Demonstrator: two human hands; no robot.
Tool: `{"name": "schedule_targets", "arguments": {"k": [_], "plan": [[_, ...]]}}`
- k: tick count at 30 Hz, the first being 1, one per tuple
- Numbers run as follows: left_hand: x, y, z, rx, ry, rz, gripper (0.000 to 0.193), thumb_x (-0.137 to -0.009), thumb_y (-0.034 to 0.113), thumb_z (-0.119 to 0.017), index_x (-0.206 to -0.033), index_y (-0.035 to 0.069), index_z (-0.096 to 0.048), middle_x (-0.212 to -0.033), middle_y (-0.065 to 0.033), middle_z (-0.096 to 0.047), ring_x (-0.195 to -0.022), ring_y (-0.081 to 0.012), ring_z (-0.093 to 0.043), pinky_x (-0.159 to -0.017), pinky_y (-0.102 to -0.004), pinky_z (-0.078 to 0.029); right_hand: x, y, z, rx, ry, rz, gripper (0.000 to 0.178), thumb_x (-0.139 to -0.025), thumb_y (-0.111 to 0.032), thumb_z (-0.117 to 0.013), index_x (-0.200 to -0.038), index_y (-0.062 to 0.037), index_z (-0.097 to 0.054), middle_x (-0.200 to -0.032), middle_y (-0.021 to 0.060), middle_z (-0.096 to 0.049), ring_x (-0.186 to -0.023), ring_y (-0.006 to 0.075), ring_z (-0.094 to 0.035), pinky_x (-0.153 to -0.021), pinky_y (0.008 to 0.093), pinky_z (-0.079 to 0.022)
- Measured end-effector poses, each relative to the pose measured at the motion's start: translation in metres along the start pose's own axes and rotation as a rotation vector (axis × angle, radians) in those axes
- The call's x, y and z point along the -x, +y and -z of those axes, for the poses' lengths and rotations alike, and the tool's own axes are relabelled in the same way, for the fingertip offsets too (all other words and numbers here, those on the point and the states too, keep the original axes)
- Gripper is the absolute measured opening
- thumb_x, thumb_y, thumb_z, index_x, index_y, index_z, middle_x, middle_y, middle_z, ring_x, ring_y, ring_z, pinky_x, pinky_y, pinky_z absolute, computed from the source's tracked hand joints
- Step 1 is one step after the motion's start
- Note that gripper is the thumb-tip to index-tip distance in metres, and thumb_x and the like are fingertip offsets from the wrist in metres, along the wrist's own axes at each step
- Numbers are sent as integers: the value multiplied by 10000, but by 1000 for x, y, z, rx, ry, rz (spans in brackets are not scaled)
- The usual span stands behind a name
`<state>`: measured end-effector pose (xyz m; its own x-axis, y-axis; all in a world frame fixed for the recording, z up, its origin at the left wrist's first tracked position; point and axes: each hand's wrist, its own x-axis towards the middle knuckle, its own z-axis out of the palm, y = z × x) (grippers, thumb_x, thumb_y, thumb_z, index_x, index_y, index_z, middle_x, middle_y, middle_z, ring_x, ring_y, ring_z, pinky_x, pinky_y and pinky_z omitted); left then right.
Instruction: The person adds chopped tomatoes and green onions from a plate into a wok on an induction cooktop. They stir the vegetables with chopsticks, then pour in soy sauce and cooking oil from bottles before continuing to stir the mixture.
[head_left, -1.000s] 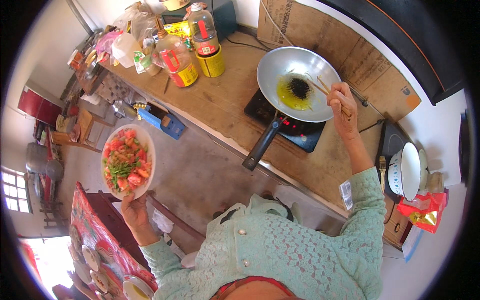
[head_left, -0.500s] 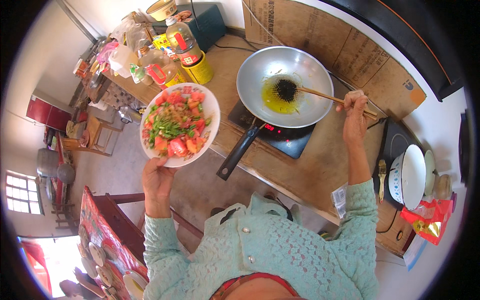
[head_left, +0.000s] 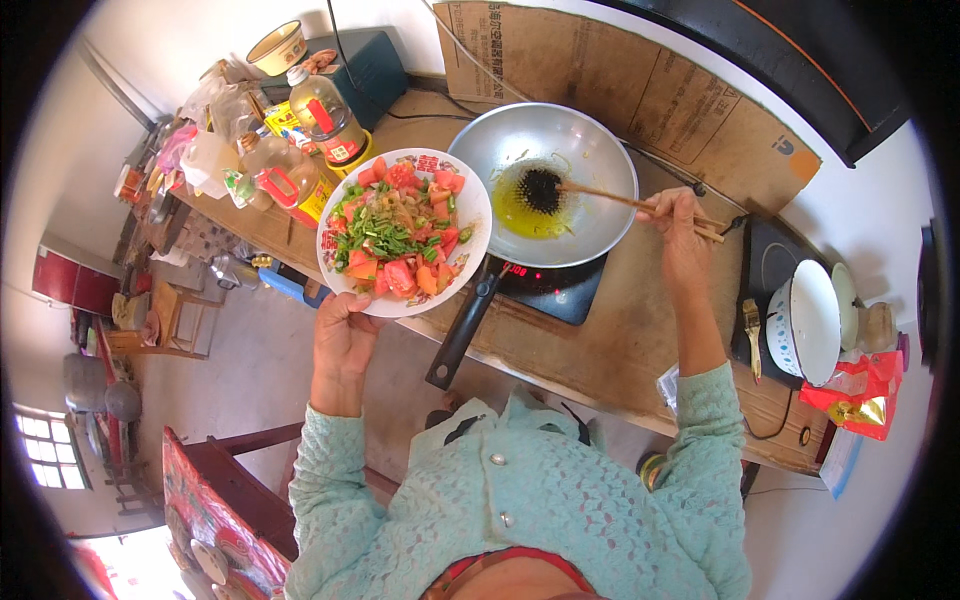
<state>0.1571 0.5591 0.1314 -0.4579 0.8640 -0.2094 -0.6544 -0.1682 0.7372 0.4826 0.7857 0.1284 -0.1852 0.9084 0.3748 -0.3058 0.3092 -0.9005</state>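
My left hand (head_left: 345, 345) grips the near rim of a white patterned plate (head_left: 479, 215), with the thumb on top. On it lie chopped tomatoes (head_left: 400, 278) and sliced green pieces (head_left: 370, 238). The plate hangs level beside a silver frying pan (head_left: 600, 140), overlapping the pan's left edge from this viewpoint. My right hand (head_left: 680, 235) is closed round wooden chopsticks (head_left: 610, 198), whose tips reach into the yellow oil (head_left: 525, 220). A dark, grainy patch (head_left: 541, 190) sits in the oil at the tips. Under the pan is a black induction cooker (head_left: 570, 295) with lit red digits.
Oil bottles (head_left: 330, 125) and bags crowd the counter's left. A cardboard sheet (head_left: 620, 95) stands behind the pan. At right are a second black cooktop (head_left: 765, 260), a brush (head_left: 752, 340), a white enamel basin (head_left: 805, 325) and a red packet (head_left: 865, 395). The pan's black handle (head_left: 465, 325) juts past the counter edge.
My left hand has brought the plate rightward, closer to the pan. The chopsticks remain in the oil in my right hand. The whole view has shifted slightly.
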Motion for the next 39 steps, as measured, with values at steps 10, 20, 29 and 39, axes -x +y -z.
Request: {"name": "schedule_targets", "arguments": {"k": [10, 20, 29, 39], "plan": [[5, 16, 25, -40, 3, -22, 509, -729, -5, -566, -1221, -46, -445, -1171, -169, -576, -991, -301, -620, -814, -443, -555, 25, 6, -47, 552, -543, 473, 236, -827, -238, -627, -748, -29, -550, -896, 80, -567, -817, 213, -557, -721, 324, -450], [30, 22, 40, -16, 27, -31, 505, -731, 3, -564, -1218, -56, -443, -1163, -171, -578, -969, -293, -629, -786, -415, -564, 50, 15, -91, 867, -986, 617, 249, -763, -162, -632, -1010, -186, -651, -718, -16, -539, -720, 175, -516, -687, 325, -335], [39, 21, 42, -13, 51, -50, 522, -721, 1, -555, -1227, -46, -435, -1173, -165, -573, -987, -296, -621, -801, -431, -558, 62, 34, -109, 987, -1083, 850, 378, -793, -185, -576, -1160, -95, -551, -688, -24, -426, -701, 147, -459, -663, 340, -319], [45, 22, 46, -15, 22, -45, 484, -736, 9, -548, -1205, -59, -453, -1163, -163, -580, -980, -298, -625, -797, -437, -561, 68, 50, -140, 1063, -824, 1043, 244, -733, -147, -559, -957, -63, -612, -661, -13, -399, -680, 133, -450, -649, 348, -339]]}}
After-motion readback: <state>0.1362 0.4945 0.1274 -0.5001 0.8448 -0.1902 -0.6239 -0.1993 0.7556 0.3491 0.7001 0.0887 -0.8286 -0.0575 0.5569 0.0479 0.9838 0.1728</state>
